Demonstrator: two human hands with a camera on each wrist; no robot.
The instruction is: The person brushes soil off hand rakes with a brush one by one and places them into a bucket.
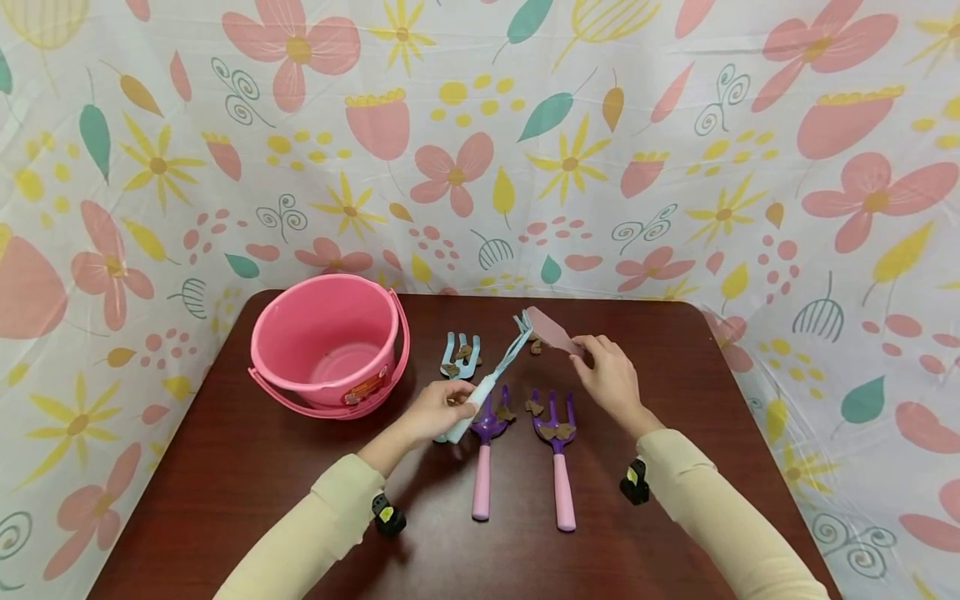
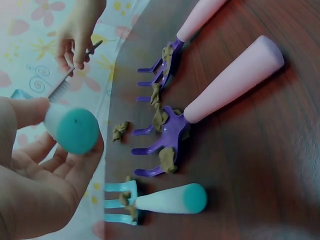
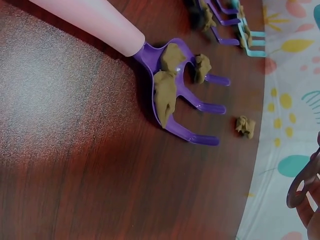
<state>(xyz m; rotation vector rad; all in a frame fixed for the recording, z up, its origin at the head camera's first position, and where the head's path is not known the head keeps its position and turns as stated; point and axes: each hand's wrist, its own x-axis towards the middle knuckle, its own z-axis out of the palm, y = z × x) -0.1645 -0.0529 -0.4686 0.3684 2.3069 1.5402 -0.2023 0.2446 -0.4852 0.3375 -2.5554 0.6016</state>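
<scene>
My left hand (image 1: 435,410) grips the white handle of a light blue hand fork (image 1: 486,388), its tines raised up and to the right. My right hand (image 1: 611,377) pinches a flat pink brush (image 1: 551,330), whose end overlaps the tine tips in the head view. Bristles on the brush (image 2: 61,90) show in the left wrist view. Below my hands lie two purple forks with pink handles (image 1: 482,483) (image 1: 564,493), brown clay-like lumps (image 3: 167,95) stuck to them. Another light blue fork (image 2: 170,199), also with lumps, lies beside them, partly behind my left hand in the head view.
A pink bucket (image 1: 367,367) with its handle hanging down stands at the back left of the dark wooden table (image 1: 300,483). One loose brown lump (image 3: 245,126) lies beyond the purple tines. A flower-patterned cloth (image 1: 480,108) hangs behind the table and along both sides.
</scene>
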